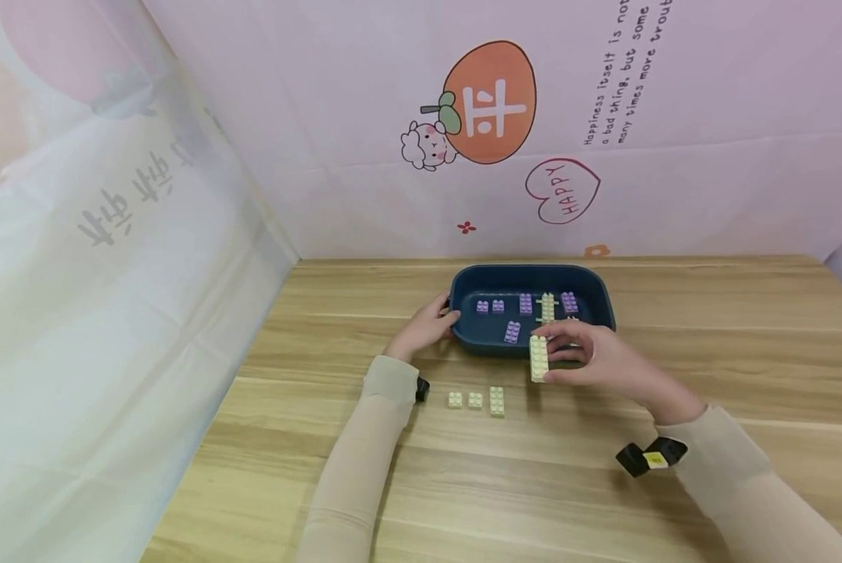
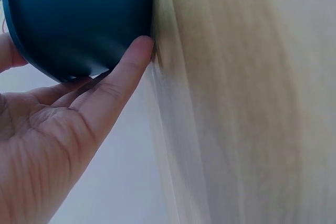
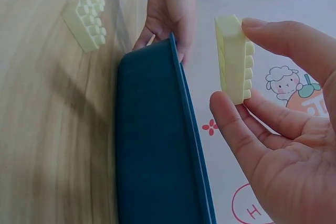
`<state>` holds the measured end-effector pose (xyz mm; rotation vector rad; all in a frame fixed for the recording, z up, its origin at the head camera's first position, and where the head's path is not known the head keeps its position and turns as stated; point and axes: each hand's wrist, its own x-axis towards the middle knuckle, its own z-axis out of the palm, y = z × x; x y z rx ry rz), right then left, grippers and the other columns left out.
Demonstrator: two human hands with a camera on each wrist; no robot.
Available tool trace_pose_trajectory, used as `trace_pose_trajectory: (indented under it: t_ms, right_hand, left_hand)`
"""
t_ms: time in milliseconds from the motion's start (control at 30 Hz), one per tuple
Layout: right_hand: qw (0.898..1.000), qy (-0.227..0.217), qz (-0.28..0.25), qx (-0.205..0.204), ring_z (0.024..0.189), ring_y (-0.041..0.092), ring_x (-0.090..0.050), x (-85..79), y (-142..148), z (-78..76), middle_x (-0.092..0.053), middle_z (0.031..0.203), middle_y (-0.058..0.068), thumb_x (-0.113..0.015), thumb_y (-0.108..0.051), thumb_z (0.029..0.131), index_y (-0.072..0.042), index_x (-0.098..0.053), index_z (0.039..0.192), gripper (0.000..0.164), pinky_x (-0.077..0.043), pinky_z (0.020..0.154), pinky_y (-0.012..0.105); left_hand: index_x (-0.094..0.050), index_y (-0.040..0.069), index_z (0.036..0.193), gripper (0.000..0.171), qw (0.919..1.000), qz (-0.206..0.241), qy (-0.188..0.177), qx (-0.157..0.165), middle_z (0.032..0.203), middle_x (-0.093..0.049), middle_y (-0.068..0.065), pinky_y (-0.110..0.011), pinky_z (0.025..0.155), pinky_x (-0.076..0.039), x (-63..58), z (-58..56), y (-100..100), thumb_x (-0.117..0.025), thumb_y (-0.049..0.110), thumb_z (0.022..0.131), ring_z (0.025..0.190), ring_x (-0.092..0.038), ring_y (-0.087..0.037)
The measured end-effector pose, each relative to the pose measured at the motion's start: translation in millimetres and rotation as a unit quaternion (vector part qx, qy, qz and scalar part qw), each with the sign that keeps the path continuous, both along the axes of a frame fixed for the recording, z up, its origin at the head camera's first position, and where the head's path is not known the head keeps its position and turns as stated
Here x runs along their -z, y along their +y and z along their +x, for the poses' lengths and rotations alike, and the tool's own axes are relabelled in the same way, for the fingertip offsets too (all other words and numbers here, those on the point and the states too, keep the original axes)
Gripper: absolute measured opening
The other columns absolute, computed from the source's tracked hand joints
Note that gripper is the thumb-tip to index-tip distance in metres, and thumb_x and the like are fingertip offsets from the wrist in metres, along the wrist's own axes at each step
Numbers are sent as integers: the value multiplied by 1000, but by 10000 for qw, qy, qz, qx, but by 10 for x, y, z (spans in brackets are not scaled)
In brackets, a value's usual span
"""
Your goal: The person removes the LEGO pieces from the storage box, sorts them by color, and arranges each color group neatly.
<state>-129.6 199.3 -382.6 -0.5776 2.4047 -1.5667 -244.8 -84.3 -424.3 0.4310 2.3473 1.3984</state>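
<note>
My right hand [image 1: 600, 361] pinches a pale yellow building brick [image 1: 539, 359] between thumb and fingers, above the front edge of a dark blue bin [image 1: 463, 332]. In the right wrist view this brick [image 3: 233, 61] is upright, studs facing the palm. My left hand [image 1: 424, 324] holds the bin's left end, the thumb by the rim and the fingers along the outer wall [image 2: 79, 19]. Inside the bin lie several purple bricks [image 1: 512, 332] and a pale yellow brick [image 1: 548, 307] with thin side pieces. The right hand hides part of the bin's front right.
On the wooden table [image 1: 421, 485], in front of the bin, lie two small pale yellow bricks [image 1: 455, 400] and a longer one [image 1: 496, 402]. A printed pink cloth [image 1: 364, 156] stands behind the table, and a pale cloth [image 1: 111, 328] hangs along the left side.
</note>
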Motion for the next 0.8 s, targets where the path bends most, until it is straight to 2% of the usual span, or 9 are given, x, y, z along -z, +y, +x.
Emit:
trace_pose_trajectory:
  t_ms: [133, 167, 500, 800]
  right_hand:
    - [9998, 28, 180, 10, 102, 12, -61, 27, -4, 22, -55, 125, 16, -81, -17, 79, -3, -55, 131, 60, -52, 88, 17]
    - [9998, 27, 207, 7, 101, 13, -62, 37, -7, 28, -55, 123, 15, -81, -18, 79, -4, -56, 131, 60, -52, 87, 17]
    - [9997, -173, -8, -184, 96, 11, -64, 185, -93, 89, -59, 111, 17, -81, -15, 78, 0, -55, 129, 59, -55, 87, 25]
    - [9992, -203, 307, -152, 99, 21, -65, 257, -91, 122, -59, 111, 14, -82, -20, 78, -2, -55, 130, 60, -55, 89, 27]
  left_hand:
    - [-26, 15, 154, 53, 10000, 6, -30, -12, 154, -36, -13, -38, 93, -53, 1, -2, 8, -44, 19, 104, 115, -60, -28]
    - [-27, 16, 154, 53, 10000, 10, 14, -44, 154, -36, -12, -36, 91, -54, 49, -24, 9, -44, 19, 104, 114, -61, -27]
    - [-27, 15, 154, 53, 10000, 46, 31, -53, 154, -36, -14, -37, 91, -55, 31, -20, 6, -44, 19, 104, 115, -60, -28]
    - [-24, 16, 155, 54, 9999, 75, -45, -52, 155, -34, -13, -39, 93, -54, 17, 4, 19, -44, 18, 104, 121, -57, -28]
